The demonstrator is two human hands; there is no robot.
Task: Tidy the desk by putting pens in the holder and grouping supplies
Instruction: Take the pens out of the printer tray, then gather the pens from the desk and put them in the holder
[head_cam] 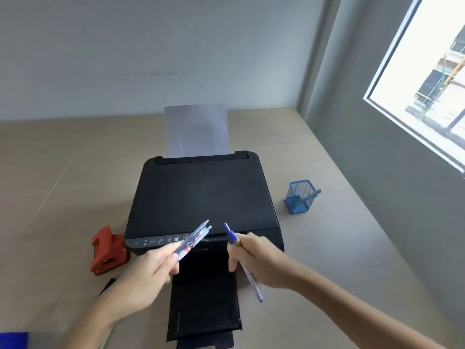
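Note:
My left hand [148, 275] holds two clear pens [195, 239] with printed barrels, their tips pointing up and right over the printer's front. My right hand [261, 260] grips a blue-capped pen [232, 235] whose patterned barrel sticks out below the hand. Both hands hover above the printer's output tray. The blue mesh pen holder [300, 197] stands on the desk to the right of the printer, with one pen [310, 193] leaning in it.
A black printer [201, 195] with paper [197, 132] in its rear feed fills the desk's middle, its output tray [203, 308] extended toward me. A red hole punch [108, 250] and a black marker [107, 287] lie to its left. A blue object [13, 340] sits bottom left.

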